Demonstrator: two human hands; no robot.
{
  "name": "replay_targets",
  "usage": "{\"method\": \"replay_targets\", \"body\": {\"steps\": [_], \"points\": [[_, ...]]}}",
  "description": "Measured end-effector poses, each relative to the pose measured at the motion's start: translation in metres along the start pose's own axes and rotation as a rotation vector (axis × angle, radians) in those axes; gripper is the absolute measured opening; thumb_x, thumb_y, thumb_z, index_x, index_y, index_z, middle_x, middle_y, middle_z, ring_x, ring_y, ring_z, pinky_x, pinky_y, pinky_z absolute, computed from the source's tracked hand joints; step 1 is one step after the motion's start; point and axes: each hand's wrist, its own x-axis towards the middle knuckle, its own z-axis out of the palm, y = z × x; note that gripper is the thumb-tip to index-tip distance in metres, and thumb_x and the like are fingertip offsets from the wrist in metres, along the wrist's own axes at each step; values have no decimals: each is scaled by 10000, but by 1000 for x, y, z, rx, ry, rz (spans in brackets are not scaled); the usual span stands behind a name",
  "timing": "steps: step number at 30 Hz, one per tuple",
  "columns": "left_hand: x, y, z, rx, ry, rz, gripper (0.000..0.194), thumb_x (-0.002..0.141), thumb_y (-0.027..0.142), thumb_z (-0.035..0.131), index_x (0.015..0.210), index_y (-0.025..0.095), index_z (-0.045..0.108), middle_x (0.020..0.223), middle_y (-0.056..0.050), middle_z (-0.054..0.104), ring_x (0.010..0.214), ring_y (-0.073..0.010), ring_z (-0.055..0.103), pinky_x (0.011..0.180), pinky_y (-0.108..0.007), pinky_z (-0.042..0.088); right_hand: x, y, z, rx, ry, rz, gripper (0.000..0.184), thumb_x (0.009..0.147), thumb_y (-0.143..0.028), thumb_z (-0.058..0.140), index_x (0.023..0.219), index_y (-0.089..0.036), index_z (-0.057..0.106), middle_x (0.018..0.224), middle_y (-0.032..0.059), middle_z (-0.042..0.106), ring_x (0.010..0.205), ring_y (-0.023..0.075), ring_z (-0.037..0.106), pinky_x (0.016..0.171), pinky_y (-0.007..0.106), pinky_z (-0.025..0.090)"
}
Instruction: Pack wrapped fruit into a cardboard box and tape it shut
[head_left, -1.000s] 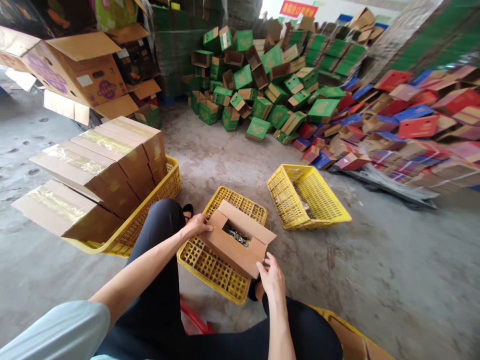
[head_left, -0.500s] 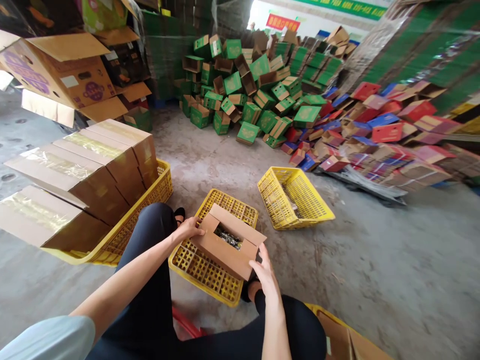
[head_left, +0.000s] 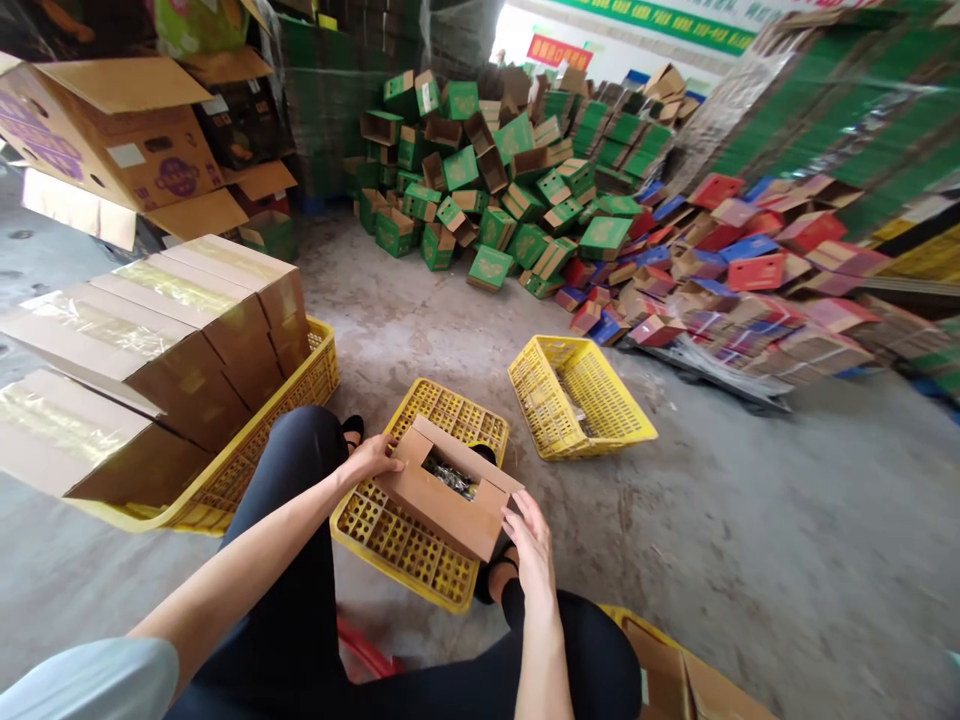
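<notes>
A small brown cardboard box [head_left: 442,505] rests on an overturned yellow plastic crate [head_left: 390,535] in front of my knees. Its top flaps are partly folded in, and dark, shiny contents show through the gap. My left hand [head_left: 373,458] grips the box's left end, fingers curled over the flap. My right hand [head_left: 529,535] presses against the right end, fingers lying on the flap there.
A yellow crate [head_left: 300,385] at my left holds several taped brown cartons [head_left: 142,350]. Another yellow crate [head_left: 577,395] lies tilted on the concrete floor ahead. Piles of green boxes [head_left: 495,180] and red and blue boxes [head_left: 735,270] fill the back. A brown box [head_left: 675,675] sits by my right knee.
The box's flaps have folded further down over the opening. My right hand slid up onto the right flap. The view drifted slightly right and up.
</notes>
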Motion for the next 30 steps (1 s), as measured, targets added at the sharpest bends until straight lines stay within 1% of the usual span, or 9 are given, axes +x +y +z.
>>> {"method": "replay_targets", "body": {"steps": [3,5,7,11,17,20,22,26,30], "points": [[-2,3,-2,-3,-5,4,560,701,384,809,1203,172,677,1051,-70,727,952,-246,701,753,-274,516,1,-1,3,37,39,74,731,849,-702,562,1393,-215,599,1476,163,596,1157,309,715,927,403,603],[-4,5,-4,-2,-9,6,571,696,375,813,1211,169,676,1048,-71,728,948,-246,702,754,-273,514,5,-1,4,43,50,118,778,887,-783,428,1356,-194,623,1422,178,636,1115,308,735,904,400,613],[-4,6,-5,-1,-10,11,569,697,362,815,1211,161,677,1051,-78,729,946,-246,702,757,-275,511,8,-1,4,46,63,155,825,887,-824,368,1324,-177,635,1340,193,686,1117,313,734,888,400,617],[-3,7,-6,6,-8,20,550,703,326,810,1207,149,679,1064,-85,727,957,-249,701,764,-278,509,14,0,5,62,92,194,744,860,-804,459,1238,-188,633,1185,179,752,1108,306,734,867,402,618],[-3,9,-8,24,-7,25,537,702,317,814,1199,154,694,1057,-84,733,961,-264,706,783,-294,516,16,7,5,77,100,170,571,754,-715,679,1056,-233,643,1121,120,763,1095,293,729,869,383,614],[-3,10,-9,32,-8,36,548,711,314,814,1220,151,695,1069,-89,737,982,-269,709,793,-292,517,15,11,6,58,122,140,578,681,-678,746,1021,-219,663,1133,127,757,1111,311,718,867,384,616],[-3,11,-9,41,-3,38,561,718,318,813,1239,149,691,1082,-97,737,986,-274,711,790,-294,518,14,13,6,20,127,124,604,670,-684,746,1032,-205,675,1140,138,754,1106,319,718,846,382,621],[-4,11,-9,67,16,46,570,727,319,811,1261,166,684,1096,-95,739,1008,-278,708,830,-306,521,13,16,5,-45,115,124,674,655,-716,748,1043,-168,691,981,133,783,966,301,754,807,377,626],[-6,13,-10,88,29,76,566,736,304,806,1270,165,680,1125,-94,736,1032,-274,700,874,-314,517,15,19,2,-76,91,91,686,630,-729,763,995,-150,719,944,134,790,923,294,757,780,355,619]]}}
